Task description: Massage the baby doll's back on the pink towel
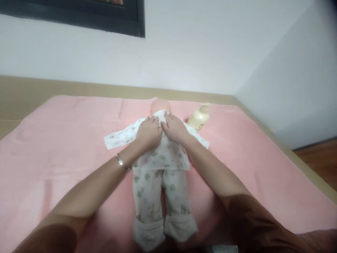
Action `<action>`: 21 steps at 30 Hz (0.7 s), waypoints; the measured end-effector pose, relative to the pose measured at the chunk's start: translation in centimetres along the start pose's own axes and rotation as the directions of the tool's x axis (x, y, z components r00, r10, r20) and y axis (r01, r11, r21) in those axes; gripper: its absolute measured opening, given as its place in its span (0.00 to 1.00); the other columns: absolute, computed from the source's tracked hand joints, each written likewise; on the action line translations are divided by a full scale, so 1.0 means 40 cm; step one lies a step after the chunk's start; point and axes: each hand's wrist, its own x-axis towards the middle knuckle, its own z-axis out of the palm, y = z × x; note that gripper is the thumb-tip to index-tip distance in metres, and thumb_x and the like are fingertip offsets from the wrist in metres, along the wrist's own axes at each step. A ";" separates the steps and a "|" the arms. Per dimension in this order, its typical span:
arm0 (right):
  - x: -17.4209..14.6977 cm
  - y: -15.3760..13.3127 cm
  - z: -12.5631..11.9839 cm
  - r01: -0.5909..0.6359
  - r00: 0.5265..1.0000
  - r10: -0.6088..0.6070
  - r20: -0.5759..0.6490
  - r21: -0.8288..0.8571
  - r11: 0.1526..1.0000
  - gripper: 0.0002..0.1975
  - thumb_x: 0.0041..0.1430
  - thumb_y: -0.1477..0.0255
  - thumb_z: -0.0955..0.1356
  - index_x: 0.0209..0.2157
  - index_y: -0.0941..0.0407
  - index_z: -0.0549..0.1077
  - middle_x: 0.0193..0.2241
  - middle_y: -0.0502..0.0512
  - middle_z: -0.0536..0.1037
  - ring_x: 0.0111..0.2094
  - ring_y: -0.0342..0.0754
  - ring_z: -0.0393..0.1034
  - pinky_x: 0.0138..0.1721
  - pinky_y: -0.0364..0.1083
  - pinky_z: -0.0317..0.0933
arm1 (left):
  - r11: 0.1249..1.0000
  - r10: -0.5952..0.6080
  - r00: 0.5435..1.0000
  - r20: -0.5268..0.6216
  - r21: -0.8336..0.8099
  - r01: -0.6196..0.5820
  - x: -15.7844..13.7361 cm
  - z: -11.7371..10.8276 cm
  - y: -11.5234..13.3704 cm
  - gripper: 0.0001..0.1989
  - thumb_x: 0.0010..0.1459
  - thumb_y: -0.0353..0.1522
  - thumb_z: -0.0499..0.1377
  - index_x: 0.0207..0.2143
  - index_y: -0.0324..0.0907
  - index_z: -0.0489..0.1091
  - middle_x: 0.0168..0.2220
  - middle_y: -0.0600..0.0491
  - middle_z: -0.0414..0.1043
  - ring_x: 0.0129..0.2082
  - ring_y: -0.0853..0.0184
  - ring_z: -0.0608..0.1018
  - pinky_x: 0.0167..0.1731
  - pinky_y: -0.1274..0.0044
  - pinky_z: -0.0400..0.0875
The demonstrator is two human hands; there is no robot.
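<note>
One bald, smooth-headed baby doll (161, 163) lies stretched out on a pink cloth mat (71, 140), legs toward the person. It wears a white long-sleeved shirt (158, 158) and white trousers (149, 186) with turned-up cuffs, both printed with small figures. On the doll's upper body rests the left hand (150, 133), palm down, its grip spread over the shirt. The right hand (175, 129) touches the cloth just below the doll's head, thumb apart from the fingers; I cannot tell whether its grip pinches the collar. Right of the doll, near its sleeve, is a pale yellow pump bottle (198, 119). A silver bracelet (121, 161) circles the left wrist. Beyond the doll's head rises a white wall (197, 52).
</note>
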 end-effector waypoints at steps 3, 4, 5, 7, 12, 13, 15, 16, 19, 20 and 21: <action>-0.012 -0.017 -0.005 -0.011 1.000 0.011 0.003 -0.050 0.999 0.29 0.71 0.65 0.53 0.65 0.67 0.61 0.64 0.74 0.65 0.62 0.65 0.63 0.63 0.60 0.55 | 0.995 -0.045 0.997 0.055 -0.086 0.050 0.023 -0.013 -0.020 0.23 0.64 0.30 0.43 0.56 0.32 0.67 0.60 0.37 0.69 0.60 0.51 0.70 0.62 0.58 0.63; -0.019 -0.026 -0.005 -0.011 1.000 0.011 0.006 -0.070 0.998 0.28 0.71 0.66 0.54 0.64 0.67 0.62 0.64 0.74 0.66 0.61 0.65 0.63 0.62 0.60 0.55 | 0.992 -0.061 0.997 0.057 -0.109 0.066 0.029 -0.015 -0.026 0.22 0.63 0.30 0.43 0.54 0.33 0.68 0.58 0.37 0.71 0.58 0.52 0.72 0.61 0.59 0.64; -0.027 -0.035 -0.006 -0.004 1.000 0.005 0.008 -0.088 0.996 0.27 0.71 0.66 0.54 0.63 0.67 0.63 0.63 0.75 0.67 0.61 0.65 0.63 0.62 0.60 0.55 | 0.989 -0.073 0.996 0.054 -0.128 0.080 0.035 -0.016 -0.032 0.21 0.63 0.29 0.43 0.51 0.35 0.70 0.55 0.38 0.72 0.55 0.53 0.73 0.59 0.60 0.66; -0.044 -0.053 -0.006 0.027 1.000 -0.026 0.008 -0.122 0.992 0.27 0.70 0.68 0.55 0.64 0.68 0.62 0.64 0.75 0.65 0.63 0.66 0.61 0.63 0.60 0.54 | 0.984 -0.096 0.994 0.043 -0.149 0.101 0.041 -0.013 -0.040 0.19 0.63 0.30 0.43 0.45 0.37 0.71 0.50 0.39 0.75 0.50 0.54 0.75 0.56 0.62 0.68; -0.058 -0.066 -0.011 0.104 0.994 -0.105 0.003 -0.138 0.985 0.26 0.70 0.71 0.53 0.63 0.69 0.63 0.63 0.76 0.66 0.65 0.65 0.59 0.65 0.60 0.53 | 0.992 -0.099 0.995 -0.006 -0.079 0.098 0.040 0.004 -0.040 0.18 0.64 0.30 0.42 0.44 0.37 0.70 0.48 0.39 0.75 0.50 0.53 0.75 0.55 0.62 0.68; -0.052 -0.059 -0.013 0.111 0.994 -0.110 0.015 -0.106 0.988 0.26 0.70 0.71 0.53 0.61 0.69 0.65 0.62 0.76 0.67 0.63 0.64 0.61 0.64 0.58 0.54 | 0.994 -0.098 0.995 -0.015 -0.055 0.097 0.037 0.006 -0.036 0.18 0.65 0.30 0.42 0.45 0.36 0.70 0.50 0.38 0.74 0.52 0.53 0.74 0.57 0.61 0.67; -0.030 -0.036 -0.015 0.090 0.995 -0.089 0.046 -0.019 0.996 0.24 0.70 0.70 0.54 0.59 0.67 0.67 0.61 0.74 0.69 0.62 0.63 0.63 0.63 0.57 0.57 | 0.995 -0.102 0.994 -0.024 -0.019 0.102 0.026 0.008 -0.026 0.20 0.66 0.30 0.42 0.50 0.34 0.70 0.55 0.37 0.73 0.57 0.52 0.72 0.60 0.60 0.64; -0.018 -0.022 -0.014 0.059 0.997 -0.060 0.057 0.020 0.998 0.25 0.71 0.68 0.54 0.59 0.67 0.66 0.62 0.73 0.69 0.62 0.63 0.63 0.63 0.57 0.57 | 0.994 -0.107 0.994 -0.025 -0.008 0.107 0.020 0.009 -0.019 0.21 0.66 0.31 0.42 0.53 0.33 0.69 0.58 0.37 0.71 0.60 0.51 0.71 0.62 0.59 0.63; 0.015 0.016 -0.005 -0.039 0.997 0.033 0.064 0.094 0.995 0.30 0.70 0.61 0.55 0.62 0.69 0.62 0.66 0.75 0.63 0.66 0.65 0.58 0.66 0.59 0.53 | 0.996 -0.092 0.995 -0.033 0.018 0.093 -0.005 0.012 0.007 0.24 0.67 0.32 0.42 0.60 0.31 0.64 0.65 0.36 0.65 0.66 0.49 0.65 0.65 0.56 0.59; 0.022 0.023 -0.002 -0.052 0.997 0.045 0.064 0.109 0.993 0.31 0.70 0.60 0.55 0.63 0.70 0.61 0.66 0.75 0.62 0.67 0.65 0.57 0.66 0.59 0.53 | 0.997 -0.078 0.996 -0.038 0.026 0.079 -0.012 0.012 0.015 0.25 0.67 0.32 0.43 0.62 0.30 0.62 0.66 0.36 0.63 0.67 0.49 0.64 0.66 0.56 0.58; 0.026 0.028 0.000 -0.056 0.997 0.048 0.064 0.118 0.991 0.31 0.70 0.60 0.55 0.63 0.70 0.60 0.66 0.75 0.62 0.67 0.64 0.57 0.66 0.59 0.53 | 0.997 -0.066 0.997 -0.043 0.033 0.068 -0.018 0.012 0.022 0.26 0.67 0.31 0.43 0.63 0.29 0.61 0.66 0.36 0.62 0.68 0.48 0.63 0.66 0.55 0.58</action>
